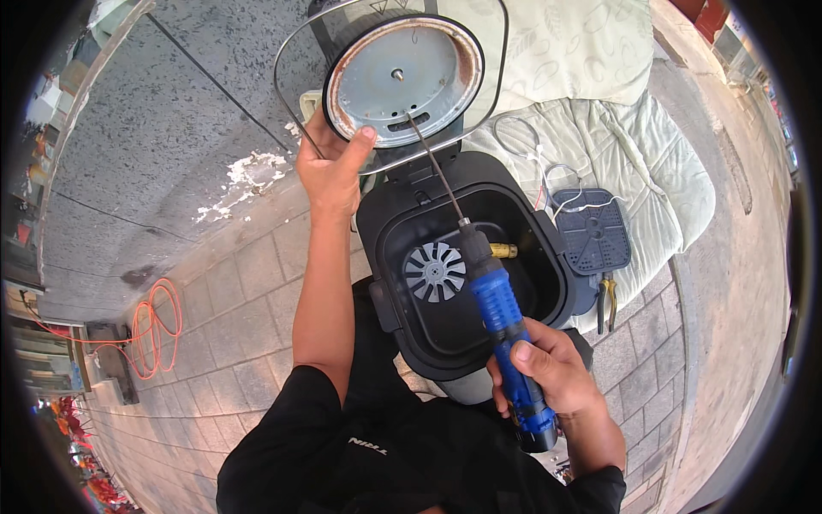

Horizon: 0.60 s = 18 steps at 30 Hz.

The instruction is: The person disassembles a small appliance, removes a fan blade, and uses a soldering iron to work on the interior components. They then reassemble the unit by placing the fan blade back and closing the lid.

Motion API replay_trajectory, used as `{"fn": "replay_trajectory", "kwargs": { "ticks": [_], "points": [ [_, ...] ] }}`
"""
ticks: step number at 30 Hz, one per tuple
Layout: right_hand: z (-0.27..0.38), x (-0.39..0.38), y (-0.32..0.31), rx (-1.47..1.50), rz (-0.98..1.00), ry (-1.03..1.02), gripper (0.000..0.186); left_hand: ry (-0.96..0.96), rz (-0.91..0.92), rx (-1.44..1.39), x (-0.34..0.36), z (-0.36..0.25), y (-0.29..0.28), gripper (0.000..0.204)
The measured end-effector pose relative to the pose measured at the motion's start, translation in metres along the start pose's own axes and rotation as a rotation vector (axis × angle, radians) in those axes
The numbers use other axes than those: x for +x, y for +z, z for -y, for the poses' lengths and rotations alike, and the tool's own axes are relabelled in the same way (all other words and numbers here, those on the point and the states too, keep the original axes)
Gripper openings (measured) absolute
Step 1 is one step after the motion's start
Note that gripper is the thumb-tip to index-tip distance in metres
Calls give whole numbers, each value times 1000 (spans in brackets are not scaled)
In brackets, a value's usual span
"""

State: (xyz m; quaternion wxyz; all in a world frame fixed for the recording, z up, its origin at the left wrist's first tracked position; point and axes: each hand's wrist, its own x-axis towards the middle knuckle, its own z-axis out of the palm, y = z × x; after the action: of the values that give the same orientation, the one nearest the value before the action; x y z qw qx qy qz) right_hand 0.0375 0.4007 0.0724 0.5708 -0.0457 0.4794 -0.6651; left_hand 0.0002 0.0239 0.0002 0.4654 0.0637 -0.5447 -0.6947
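Observation:
My right hand [561,373] is wrapped round a blue and black cordless screwdriver [495,300]. From its chuck the long thin bit [438,171] reaches up to the lower part of a round metal plate [368,86], near a dark slot. The plate has a brownish, stained rim and a short shaft at its middle, and is set in the raised lid of a black appliance [370,257]. My left hand [332,176] grips the lid's lower left edge, thumb against the plate's rim. Inside the tub lie a grey fan wheel [435,271] and a yellow-handled tool [503,250], partly behind the screwdriver.
A pale quilted cloth [668,163] spreads at the right, bearing a black perforated tray [591,227] and a thin white cable [548,167]. Yellow-handled pliers [609,300] lie beside the tray. An orange hose or cord [156,330] coils on the paving by the grey wall [154,128].

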Motion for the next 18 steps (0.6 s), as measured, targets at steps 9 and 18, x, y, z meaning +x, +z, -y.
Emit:
{"fn": "replay_trajectory", "kwargs": {
  "ticks": [9, 18],
  "points": [
    [-3, -5, -4, -79, -1, -52, 54, 15, 18, -24, -1, -4, 5, 74],
    [-20, -29, -14, -118, -77, -79, 74, 9, 18, -42, -4, 0, 5, 73]
  ]
}}
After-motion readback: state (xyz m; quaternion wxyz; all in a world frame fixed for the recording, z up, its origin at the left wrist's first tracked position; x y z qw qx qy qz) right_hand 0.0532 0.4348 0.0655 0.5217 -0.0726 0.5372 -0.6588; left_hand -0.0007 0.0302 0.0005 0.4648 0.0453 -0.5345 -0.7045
